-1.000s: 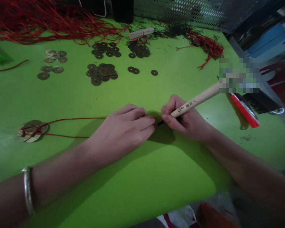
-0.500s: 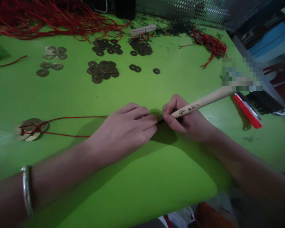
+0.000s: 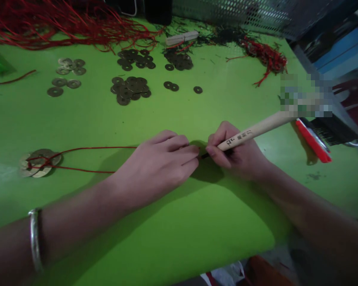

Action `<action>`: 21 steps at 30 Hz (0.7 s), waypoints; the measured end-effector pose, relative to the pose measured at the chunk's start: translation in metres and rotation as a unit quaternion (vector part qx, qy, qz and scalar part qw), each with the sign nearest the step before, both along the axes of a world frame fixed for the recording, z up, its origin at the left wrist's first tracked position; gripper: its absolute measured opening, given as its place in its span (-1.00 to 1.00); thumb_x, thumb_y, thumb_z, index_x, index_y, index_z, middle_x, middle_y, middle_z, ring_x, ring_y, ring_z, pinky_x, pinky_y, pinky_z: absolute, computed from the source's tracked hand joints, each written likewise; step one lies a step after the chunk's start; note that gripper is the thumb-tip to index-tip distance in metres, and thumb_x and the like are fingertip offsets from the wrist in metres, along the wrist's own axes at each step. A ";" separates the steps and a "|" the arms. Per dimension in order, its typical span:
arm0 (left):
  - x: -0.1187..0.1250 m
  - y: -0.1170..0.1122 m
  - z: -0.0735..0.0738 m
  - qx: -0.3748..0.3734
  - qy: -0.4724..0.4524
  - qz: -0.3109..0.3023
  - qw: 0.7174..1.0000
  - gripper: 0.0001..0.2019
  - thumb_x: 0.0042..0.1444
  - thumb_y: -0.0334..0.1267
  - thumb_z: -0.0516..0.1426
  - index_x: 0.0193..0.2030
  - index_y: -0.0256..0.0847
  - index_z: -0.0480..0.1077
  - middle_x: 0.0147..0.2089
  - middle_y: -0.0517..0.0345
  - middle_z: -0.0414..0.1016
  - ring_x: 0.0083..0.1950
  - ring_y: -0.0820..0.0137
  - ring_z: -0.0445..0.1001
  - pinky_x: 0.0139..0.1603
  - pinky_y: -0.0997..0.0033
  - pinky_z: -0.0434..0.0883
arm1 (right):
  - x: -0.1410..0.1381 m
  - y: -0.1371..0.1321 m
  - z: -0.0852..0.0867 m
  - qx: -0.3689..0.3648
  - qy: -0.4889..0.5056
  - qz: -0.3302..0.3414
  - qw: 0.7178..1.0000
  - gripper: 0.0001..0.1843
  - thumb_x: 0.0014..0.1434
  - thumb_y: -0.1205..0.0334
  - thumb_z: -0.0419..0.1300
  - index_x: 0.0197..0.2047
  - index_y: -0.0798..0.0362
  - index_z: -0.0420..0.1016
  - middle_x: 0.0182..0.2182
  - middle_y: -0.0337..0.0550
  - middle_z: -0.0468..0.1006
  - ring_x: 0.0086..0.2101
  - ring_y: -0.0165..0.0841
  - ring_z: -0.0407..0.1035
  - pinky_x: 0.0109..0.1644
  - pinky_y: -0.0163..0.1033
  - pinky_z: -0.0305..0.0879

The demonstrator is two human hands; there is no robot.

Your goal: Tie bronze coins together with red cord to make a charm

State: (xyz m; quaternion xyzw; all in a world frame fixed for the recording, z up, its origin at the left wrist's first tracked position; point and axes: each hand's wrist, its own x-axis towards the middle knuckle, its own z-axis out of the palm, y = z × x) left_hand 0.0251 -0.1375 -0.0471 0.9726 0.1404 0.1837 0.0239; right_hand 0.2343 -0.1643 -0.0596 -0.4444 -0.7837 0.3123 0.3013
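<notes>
My left hand [image 3: 158, 167] is closed on a red cord [image 3: 86, 148], its fingertips low over the table. Two strands of this cord run leftward to a small group of overlapping brass coins [image 3: 40, 163], looped and knotted through their holes. My right hand [image 3: 235, 153] grips a carving knife [image 3: 256, 129] with a pale wooden handle and dark printed characters, held like a pen. Its dark, narrow tip points left and comes close to my left fingertips. The cord's end between the hands is mostly hidden by my left fingers.
Loose coins [image 3: 131, 89] lie in several piles on the green table [image 3: 179, 222]. A red cord heap [image 3: 62, 24] fills the back left. Dark thread scraps [image 3: 226, 35] and a red tangle [image 3: 267, 57] lie at the back. A red-handled tool [image 3: 313, 141] and black brush [image 3: 331, 131] rest at right.
The knife's dark tip has drawn back slightly to the right from my left fingertips. My left hand keeps its hold on the cord. The whole view has shifted a little.
</notes>
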 end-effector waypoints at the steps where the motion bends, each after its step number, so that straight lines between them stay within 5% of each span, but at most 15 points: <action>1: 0.000 0.000 0.000 -0.001 0.002 0.000 1.000 -0.75 0.15 -0.56 0.00 -0.18 -0.29 0.46 -0.17 0.15 0.58 -0.13 0.37 0.47 -0.09 0.31 0.44 | 0.000 0.000 0.000 0.002 0.004 0.003 1.000 -0.78 0.20 0.21 0.12 -0.41 0.00 0.13 -0.65 -0.40 0.20 -0.67 -0.53 0.07 -0.74 -0.42 -0.02; 21: 0.001 0.000 0.000 0.010 0.002 -0.004 1.000 -0.85 0.14 -0.49 0.08 -0.21 -0.36 0.45 -0.22 0.05 0.55 -0.22 0.34 0.45 -0.15 0.29 0.42 | -0.003 -0.003 0.000 -0.009 -0.005 0.010 1.000 -0.79 0.21 0.26 0.08 -0.40 -0.01 0.09 -0.64 -0.37 0.23 -0.67 -0.52 0.10 -0.72 -0.41 0.02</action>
